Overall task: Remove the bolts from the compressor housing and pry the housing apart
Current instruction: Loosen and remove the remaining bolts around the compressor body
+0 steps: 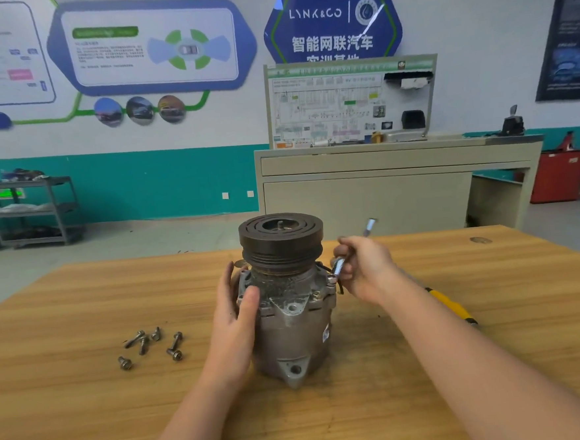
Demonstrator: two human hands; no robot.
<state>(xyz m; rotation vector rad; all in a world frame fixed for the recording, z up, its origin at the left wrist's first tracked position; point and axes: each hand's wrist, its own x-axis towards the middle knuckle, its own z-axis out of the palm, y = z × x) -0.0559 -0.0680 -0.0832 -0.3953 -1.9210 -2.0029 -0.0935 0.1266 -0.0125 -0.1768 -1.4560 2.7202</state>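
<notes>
On the wooden counter [81, 303], near its middle, the compressor [291, 326] stands upright with its dark grooved pulley [281, 237] on top. The left hand [235, 323] lies against the compressor's left side with straight fingers, thumb across the front, a released grip that presses rather than clasps. The right hand [360, 266] has its grip grasping a chrome socket wrench [338, 266], tilted so its handle end rises to the far right; its lower end sits on what looks like a bolt head at the housing's upper right flange, though the contact is blurred. Five loose bolts [153, 346] lie scattered on the counter left of the compressor. A yellow-handled tool [454, 306] lies behind the right forearm, partly hidden.
</notes>
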